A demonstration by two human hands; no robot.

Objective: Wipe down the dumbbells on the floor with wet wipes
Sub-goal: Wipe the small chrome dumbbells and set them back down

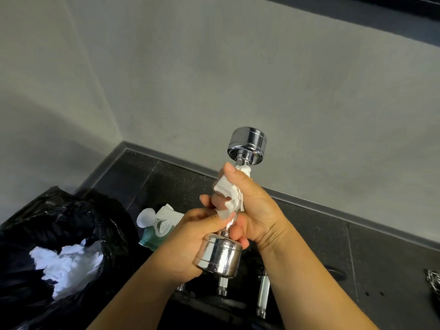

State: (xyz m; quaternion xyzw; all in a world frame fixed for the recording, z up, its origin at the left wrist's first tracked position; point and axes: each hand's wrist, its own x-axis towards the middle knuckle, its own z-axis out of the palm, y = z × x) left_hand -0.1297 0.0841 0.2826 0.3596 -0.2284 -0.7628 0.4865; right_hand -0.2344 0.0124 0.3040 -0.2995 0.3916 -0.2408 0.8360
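My L hand [190, 236] grips dumbbell [219, 257] low; R hand [258, 210] clenches wet wipe [228, 195] round handle [238, 161]. Handle step now; next prob. the heads [247, 144].

No text, label, brand, number or sign can be read; nothing legible is seen on the chrome dumbbell [220, 257], the wet wipes pack [148, 236] or the black bin bag [71, 210].

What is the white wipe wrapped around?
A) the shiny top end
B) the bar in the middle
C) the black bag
B: the right hand grips the wipe around the middle bar of the dumbbell, just below its shiny top end.
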